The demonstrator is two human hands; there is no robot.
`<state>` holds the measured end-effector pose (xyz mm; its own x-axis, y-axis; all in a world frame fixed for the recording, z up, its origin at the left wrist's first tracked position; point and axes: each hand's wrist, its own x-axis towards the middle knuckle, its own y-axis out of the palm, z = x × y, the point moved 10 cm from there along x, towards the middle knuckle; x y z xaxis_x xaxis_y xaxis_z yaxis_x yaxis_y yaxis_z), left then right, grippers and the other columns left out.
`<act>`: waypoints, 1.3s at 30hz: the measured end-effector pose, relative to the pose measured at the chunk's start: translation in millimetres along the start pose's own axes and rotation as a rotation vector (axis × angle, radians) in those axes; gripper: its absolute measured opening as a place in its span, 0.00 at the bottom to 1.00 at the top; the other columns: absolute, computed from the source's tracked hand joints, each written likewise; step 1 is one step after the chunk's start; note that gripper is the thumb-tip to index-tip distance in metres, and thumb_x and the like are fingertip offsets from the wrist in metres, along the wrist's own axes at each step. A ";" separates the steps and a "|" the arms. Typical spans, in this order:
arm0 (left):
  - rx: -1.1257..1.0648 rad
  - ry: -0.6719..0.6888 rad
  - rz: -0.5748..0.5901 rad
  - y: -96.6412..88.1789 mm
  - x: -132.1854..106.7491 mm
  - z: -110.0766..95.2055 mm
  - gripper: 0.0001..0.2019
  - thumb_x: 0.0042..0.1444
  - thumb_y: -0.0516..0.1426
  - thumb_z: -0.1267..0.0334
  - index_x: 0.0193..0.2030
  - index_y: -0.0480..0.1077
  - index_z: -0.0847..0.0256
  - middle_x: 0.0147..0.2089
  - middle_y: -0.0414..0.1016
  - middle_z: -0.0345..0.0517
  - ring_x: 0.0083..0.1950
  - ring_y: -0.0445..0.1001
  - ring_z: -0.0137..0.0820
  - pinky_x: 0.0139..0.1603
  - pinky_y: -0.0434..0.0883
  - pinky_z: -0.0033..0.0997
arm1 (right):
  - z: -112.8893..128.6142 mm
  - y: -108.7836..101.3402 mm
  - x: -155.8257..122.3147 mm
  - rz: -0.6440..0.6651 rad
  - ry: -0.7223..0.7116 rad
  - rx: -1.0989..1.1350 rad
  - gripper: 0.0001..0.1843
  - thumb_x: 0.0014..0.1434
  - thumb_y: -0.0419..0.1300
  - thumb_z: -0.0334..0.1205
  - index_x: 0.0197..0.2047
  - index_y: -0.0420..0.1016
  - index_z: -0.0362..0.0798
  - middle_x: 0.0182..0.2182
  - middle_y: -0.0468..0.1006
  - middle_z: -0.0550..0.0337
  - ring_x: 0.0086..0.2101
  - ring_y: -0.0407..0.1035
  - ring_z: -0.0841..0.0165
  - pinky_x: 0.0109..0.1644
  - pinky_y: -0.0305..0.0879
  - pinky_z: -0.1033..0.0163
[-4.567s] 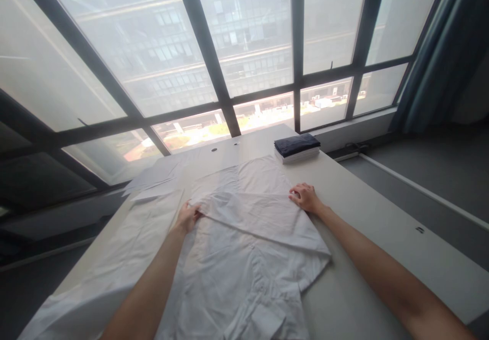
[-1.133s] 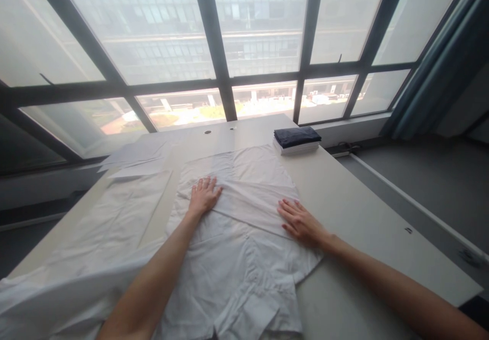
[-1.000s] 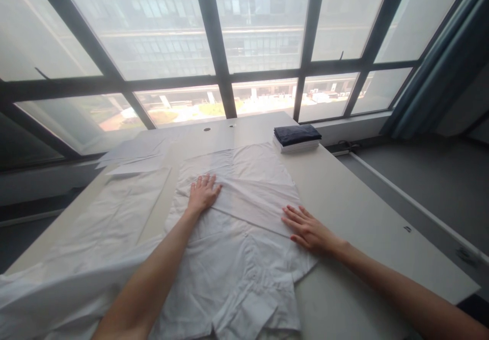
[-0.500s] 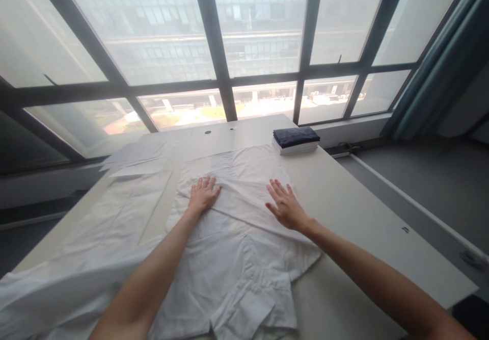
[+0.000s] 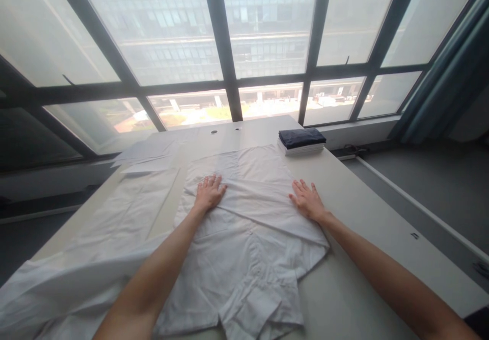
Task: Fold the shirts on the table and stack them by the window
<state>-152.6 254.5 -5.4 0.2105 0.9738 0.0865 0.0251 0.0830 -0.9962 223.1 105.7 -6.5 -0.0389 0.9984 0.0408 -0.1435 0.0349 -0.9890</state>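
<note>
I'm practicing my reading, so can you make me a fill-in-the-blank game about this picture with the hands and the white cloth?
1. The garment under the left hand is coloured ___.
2. The dark folded cloth lies on ___ of the white stack.
3. The dark folded cloth is nearer to the right hand than to the ___ hand.
4. The curtain hangs on the ___ side of the picture.

Missing words: white; top; left; right.
</note>
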 end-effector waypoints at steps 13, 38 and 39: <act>0.014 -0.018 0.055 -5.9 -4.1 -2.3 0.34 0.70 0.39 0.43 0.76 0.50 0.56 0.79 0.44 0.50 0.78 0.42 0.50 0.73 0.47 0.59 | 54.6 -15.5 -4.9 -0.112 -0.147 0.071 0.34 0.71 0.43 0.51 0.74 0.53 0.44 0.74 0.47 0.46 0.72 0.39 0.57 0.73 0.36 0.42; 0.019 0.124 0.085 -6.4 -6.0 1.8 0.32 0.72 0.39 0.45 0.77 0.48 0.57 0.79 0.42 0.55 0.78 0.40 0.53 0.72 0.45 0.64 | 71.4 12.9 -13.5 -0.004 -0.258 0.016 0.45 0.67 0.45 0.62 0.75 0.47 0.37 0.74 0.43 0.44 0.73 0.37 0.56 0.74 0.30 0.44; 0.020 0.112 0.080 -6.0 -5.0 7.2 0.32 0.72 0.39 0.45 0.77 0.48 0.57 0.79 0.42 0.55 0.78 0.40 0.53 0.72 0.45 0.64 | 70.7 12.0 -13.6 0.000 -0.257 0.019 0.45 0.67 0.45 0.62 0.75 0.47 0.37 0.74 0.43 0.44 0.73 0.37 0.56 0.74 0.29 0.44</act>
<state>-160.8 250.7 0.2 0.3193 0.9476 0.0062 -0.0157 0.0119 -0.9998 152.0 89.4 -8.9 -0.2884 0.9543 0.0781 -0.1619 0.0318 -0.9863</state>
